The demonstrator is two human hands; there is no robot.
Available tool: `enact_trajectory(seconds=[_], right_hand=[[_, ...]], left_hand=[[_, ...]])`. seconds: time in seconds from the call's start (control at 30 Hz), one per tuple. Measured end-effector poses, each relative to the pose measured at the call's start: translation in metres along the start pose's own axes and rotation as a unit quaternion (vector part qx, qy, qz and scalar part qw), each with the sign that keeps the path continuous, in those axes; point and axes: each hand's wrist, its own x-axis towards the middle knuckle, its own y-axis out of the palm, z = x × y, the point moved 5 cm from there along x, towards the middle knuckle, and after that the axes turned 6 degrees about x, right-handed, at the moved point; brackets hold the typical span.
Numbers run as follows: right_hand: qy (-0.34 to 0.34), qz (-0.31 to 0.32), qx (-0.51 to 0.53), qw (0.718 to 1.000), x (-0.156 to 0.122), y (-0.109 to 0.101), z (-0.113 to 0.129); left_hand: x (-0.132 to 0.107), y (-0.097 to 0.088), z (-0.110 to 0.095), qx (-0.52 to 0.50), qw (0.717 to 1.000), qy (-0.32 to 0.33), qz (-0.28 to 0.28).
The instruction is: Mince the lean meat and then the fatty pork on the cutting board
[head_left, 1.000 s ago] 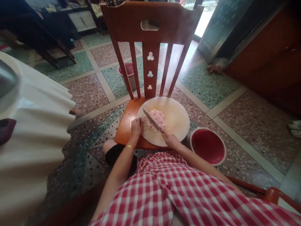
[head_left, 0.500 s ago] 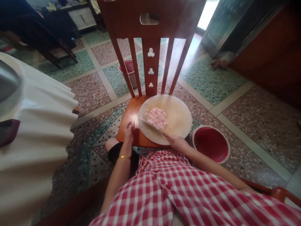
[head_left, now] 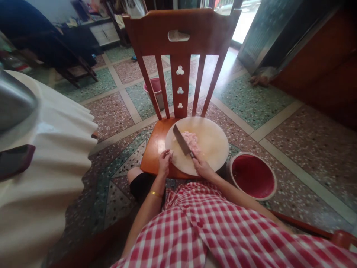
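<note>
My right hand (head_left: 203,167) grips the handle of a kitchen knife (head_left: 181,140). The broad blade points away and to the left, its flat side showing, over the left edge of a heap of chopped pale pink meat (head_left: 191,142). Under the meat is a round, pale cutting board (head_left: 213,143), set on the seat of a wooden chair (head_left: 152,158). At the board's left rim is my left hand (head_left: 164,162), fingers curled together; whether they hold a small piece cannot be made out.
Right of the chair, a red-lined bucket (head_left: 253,175) stands on the tiled floor. Another bucket (head_left: 156,85) is behind the chair back (head_left: 181,48). To the left are a table with a pale cloth (head_left: 64,149), a dark phone-like object (head_left: 16,160) and a metal vessel (head_left: 16,100).
The knife has turned from edge-on to showing its flat side, its tip swinging farther away. My left hand has moved right, up to the board's rim. The view has tilted up slightly.
</note>
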Motion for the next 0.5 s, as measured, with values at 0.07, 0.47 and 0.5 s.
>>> enact_trajectory(seconds=[0.07,0.47,0.5], right_hand=[[0.025,0.020,0.039,0.999,0.012,0.023,0.000],[0.098,-0.067,0.100,0.988,-0.009,-0.027,0.007],[0.075,-0.066,0.058,0.993,-0.015,-0.035,0.012]], left_hand=[[-0.002,-0.009,-0.005,0.000,1.000,0.007,-0.010],[-0.002,0.003,-0.006,0.041,0.999,0.015,-0.002],[-0.001,0.006,-0.007,0.045,0.999,0.017,-0.002]])
